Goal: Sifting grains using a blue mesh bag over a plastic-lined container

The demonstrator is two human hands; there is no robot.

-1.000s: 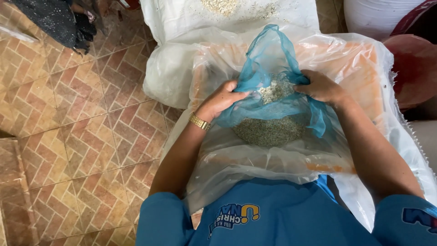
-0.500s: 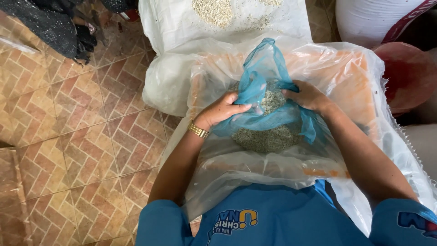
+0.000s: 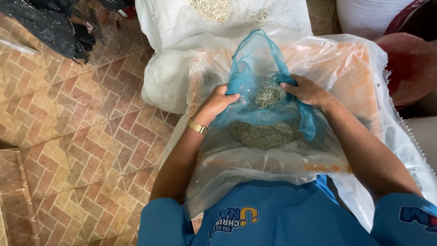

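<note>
Between the two hands, held up: a thin blue bag [image 3: 261, 82] with small greenish grains [image 3: 265, 133] heaped at its bottom. Left hand [image 3: 218, 102] closed on the bag's left edge, fingers curled into the blue plastic. Right hand [image 3: 307, 90] closed on the bag's right edge, thumb and fingers pinching a fold. Both hands about level, near each other, with the bag's open mouth and a small clump of grains sitting just between them. Top corner of the bag poking up above the hands; fat grain-filled part hanging just below them, closer to the body.

Under the bag, resting on the lap: a big clear plastic sack [image 3: 355, 73] with orange showing through. On the left wrist, a gold watch [image 3: 197, 126]. Nearest the camera, a blue shirt [image 3: 273, 218].

Beyond the hands, a white sack [image 3: 173, 27] with pale grains [image 3: 211, 7] spread on top. Off to the left, a brown tiled floor [image 3: 68, 136] and some dark cloth [image 3: 50, 27] near the top corner. Far right, a round reddish thing [image 3: 409, 64].
</note>
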